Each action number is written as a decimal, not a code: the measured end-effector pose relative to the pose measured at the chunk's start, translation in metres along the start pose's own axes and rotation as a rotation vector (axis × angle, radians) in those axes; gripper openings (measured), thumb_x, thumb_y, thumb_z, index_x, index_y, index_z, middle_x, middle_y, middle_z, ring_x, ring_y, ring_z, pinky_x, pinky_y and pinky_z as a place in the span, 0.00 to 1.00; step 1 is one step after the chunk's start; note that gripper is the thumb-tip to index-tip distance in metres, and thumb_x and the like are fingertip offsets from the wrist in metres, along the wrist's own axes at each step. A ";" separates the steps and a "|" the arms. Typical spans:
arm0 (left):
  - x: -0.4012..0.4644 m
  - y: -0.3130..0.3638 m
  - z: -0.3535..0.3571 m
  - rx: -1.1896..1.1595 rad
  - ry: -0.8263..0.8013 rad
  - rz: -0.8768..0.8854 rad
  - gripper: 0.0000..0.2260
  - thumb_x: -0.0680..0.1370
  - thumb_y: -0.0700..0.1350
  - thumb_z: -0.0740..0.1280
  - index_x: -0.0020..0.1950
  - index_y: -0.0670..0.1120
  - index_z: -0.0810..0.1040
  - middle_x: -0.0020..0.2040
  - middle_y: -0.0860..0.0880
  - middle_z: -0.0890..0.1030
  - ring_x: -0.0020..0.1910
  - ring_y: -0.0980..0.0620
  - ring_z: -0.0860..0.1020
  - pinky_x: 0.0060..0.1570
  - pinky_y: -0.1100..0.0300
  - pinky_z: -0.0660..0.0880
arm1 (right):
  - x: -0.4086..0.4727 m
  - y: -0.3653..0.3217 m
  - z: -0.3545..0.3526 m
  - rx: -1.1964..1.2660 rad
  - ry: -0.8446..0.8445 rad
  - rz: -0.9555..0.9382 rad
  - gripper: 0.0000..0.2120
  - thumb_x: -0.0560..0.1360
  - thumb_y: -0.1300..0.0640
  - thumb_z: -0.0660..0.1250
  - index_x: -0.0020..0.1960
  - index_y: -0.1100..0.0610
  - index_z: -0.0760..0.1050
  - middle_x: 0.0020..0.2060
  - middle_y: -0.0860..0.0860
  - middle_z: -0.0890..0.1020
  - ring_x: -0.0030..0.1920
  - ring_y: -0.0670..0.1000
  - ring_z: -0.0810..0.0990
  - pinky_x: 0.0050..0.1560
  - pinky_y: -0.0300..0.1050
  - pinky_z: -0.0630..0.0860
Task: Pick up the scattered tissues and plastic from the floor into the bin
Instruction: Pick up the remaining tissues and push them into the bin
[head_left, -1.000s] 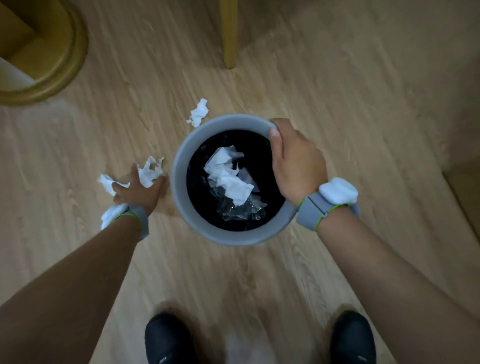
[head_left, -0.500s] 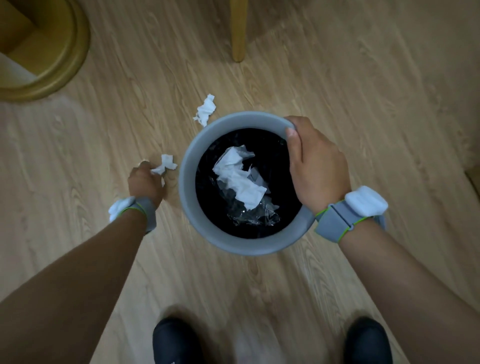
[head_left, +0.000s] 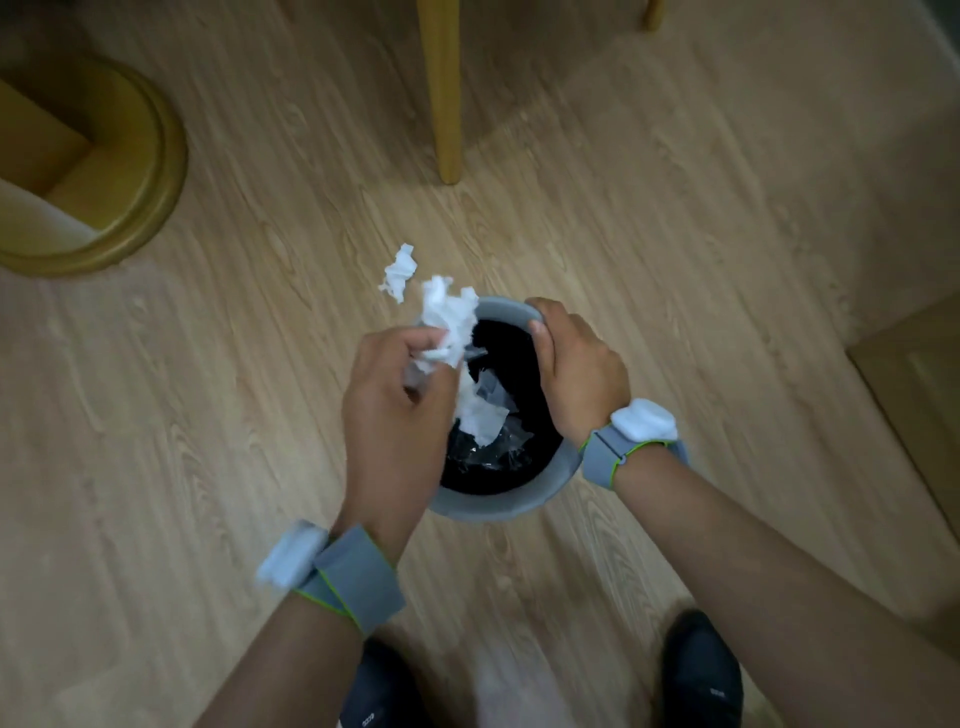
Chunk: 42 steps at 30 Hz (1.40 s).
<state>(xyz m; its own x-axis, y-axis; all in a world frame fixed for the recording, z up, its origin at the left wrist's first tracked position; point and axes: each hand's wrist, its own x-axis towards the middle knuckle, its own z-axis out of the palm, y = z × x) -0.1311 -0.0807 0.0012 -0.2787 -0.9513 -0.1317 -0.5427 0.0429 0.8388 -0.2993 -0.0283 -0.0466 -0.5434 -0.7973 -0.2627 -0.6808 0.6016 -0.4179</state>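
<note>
Your left hand (head_left: 395, 395) clamps crumpled tissues (head_left: 449, 317) over the bin (head_left: 498, 506) rim at mid-frame; your right hand (head_left: 576, 369) grips its far edge.

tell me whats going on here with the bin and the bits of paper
A person is tidying litter off a wooden floor into a grey bin. The left hand holds a crumpled tissue over the bin's open top, not yet dropped. The right hand grips the far rim and steadies the bin. Inside lie white tissues and some clear plastic. One more tissue is on the floor just beyond the bin.
</note>
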 end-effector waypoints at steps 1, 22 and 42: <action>-0.004 0.003 0.007 0.076 -0.129 0.015 0.14 0.79 0.42 0.72 0.55 0.62 0.78 0.57 0.56 0.77 0.49 0.64 0.76 0.52 0.74 0.71 | 0.000 -0.001 -0.001 -0.006 -0.002 0.001 0.19 0.87 0.45 0.51 0.73 0.47 0.70 0.56 0.53 0.82 0.49 0.61 0.83 0.45 0.53 0.79; 0.230 -0.148 0.058 0.878 -0.671 0.392 0.36 0.80 0.44 0.71 0.84 0.55 0.58 0.84 0.38 0.50 0.79 0.33 0.56 0.71 0.40 0.68 | 0.006 0.006 0.006 -0.143 -0.050 0.018 0.24 0.86 0.41 0.43 0.81 0.40 0.56 0.59 0.46 0.80 0.52 0.54 0.84 0.51 0.53 0.80; 0.164 -0.183 0.018 0.287 -0.309 -0.097 0.08 0.81 0.42 0.68 0.47 0.38 0.81 0.42 0.42 0.81 0.44 0.47 0.78 0.41 0.58 0.76 | 0.004 0.004 0.012 -0.006 0.071 0.016 0.20 0.86 0.45 0.51 0.74 0.46 0.69 0.56 0.51 0.83 0.52 0.59 0.84 0.51 0.57 0.80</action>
<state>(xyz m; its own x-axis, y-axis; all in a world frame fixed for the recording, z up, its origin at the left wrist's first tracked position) -0.0917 -0.2390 -0.1835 -0.4163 -0.8208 -0.3913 -0.7645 0.0830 0.6393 -0.2984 -0.0295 -0.0603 -0.5877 -0.7822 -0.2068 -0.6743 0.6148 -0.4090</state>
